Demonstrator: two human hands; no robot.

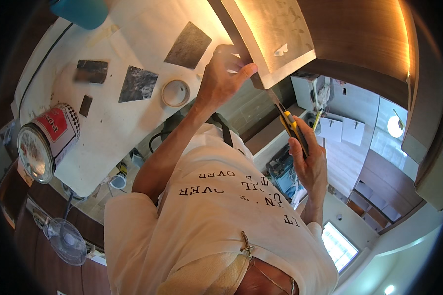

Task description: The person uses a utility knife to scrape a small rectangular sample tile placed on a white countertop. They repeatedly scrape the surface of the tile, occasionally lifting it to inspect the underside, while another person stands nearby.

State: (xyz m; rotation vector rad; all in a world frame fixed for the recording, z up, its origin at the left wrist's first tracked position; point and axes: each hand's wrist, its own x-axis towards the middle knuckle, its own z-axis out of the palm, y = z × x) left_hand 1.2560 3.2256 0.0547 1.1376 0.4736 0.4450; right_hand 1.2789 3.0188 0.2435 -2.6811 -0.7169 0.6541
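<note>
My right hand (pixel 310 155) grips a yellow and black snap-off utility knife (pixel 291 123). Its long blade points up and left, its tip at or very near the lower corner of a light-edged cabinet panel (pixel 288 70). The thumb of my left hand (pixel 221 79) rests against the panel's dark side edge; the other fingers are blurred, so their hold cannot be told. A white patch of filler or similar (pixel 281 49) shows on the panel's face. Below and left of my left hand, a tape roll (pixel 175 93) lies on the white worktop (pixel 107 129).
Dark sandpaper-like sheets (pixel 188 45) and smaller dark pieces (pixel 85 106) lie on the worktop. A metal can (pixel 50 142) stands near its left edge, a blue container (pixel 82 13) at the top. Lit wooden cabinetry (pixel 358 40) rises right; a fan (pixel 64 241) is lower left.
</note>
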